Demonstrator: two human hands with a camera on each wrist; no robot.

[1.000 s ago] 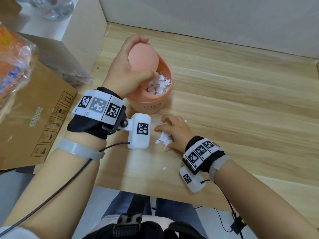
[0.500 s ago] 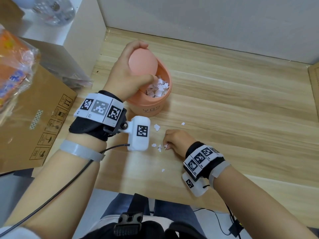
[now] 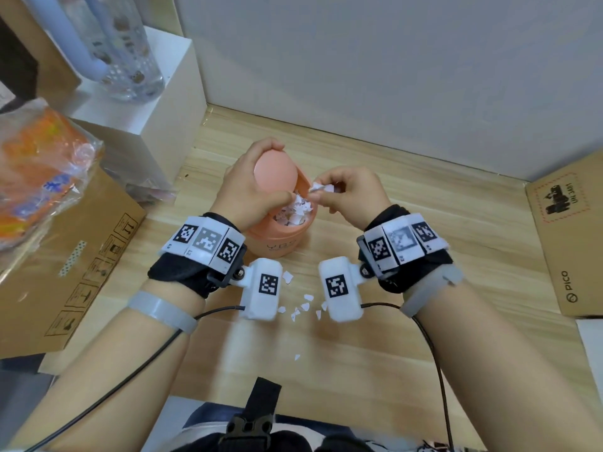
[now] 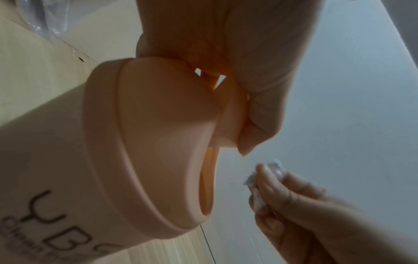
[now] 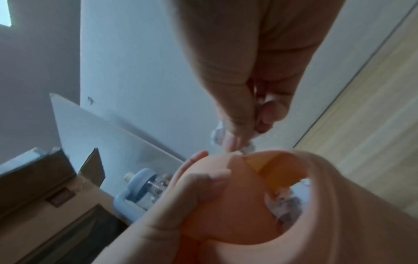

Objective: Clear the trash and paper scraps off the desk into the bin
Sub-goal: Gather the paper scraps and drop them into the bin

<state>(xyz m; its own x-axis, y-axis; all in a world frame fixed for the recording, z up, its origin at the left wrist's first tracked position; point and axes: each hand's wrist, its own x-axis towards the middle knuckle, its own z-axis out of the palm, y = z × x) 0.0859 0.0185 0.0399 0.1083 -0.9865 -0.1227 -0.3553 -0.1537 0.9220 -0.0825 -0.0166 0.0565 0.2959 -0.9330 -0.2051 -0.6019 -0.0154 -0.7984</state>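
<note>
A small pink bin (image 3: 280,239) stands on the wooden desk, half full of white paper scraps (image 3: 293,213). My left hand (image 3: 254,187) grips its round swing lid (image 3: 275,172) and holds it tilted open; the lid (image 4: 162,125) fills the left wrist view. My right hand (image 3: 346,194) hovers at the bin's right rim, pinching a small bunch of paper scraps (image 3: 321,188), also seen as scraps (image 5: 226,135) over the opening. Several loose scraps (image 3: 305,306) lie on the desk between my wrists, one scrap (image 3: 297,357) nearer the front edge.
A flat cardboard box (image 3: 65,265) and an orange plastic bag (image 3: 42,177) lie at the left. A white box (image 3: 140,102) carries a clear water bottle (image 3: 120,50). Another cardboard box (image 3: 567,230) sits at the right. A grey wall stands behind the desk.
My right hand rose from the desk with a pinch of scraps and moved up to the bin's opening. The left hand kept holding the lid open.
</note>
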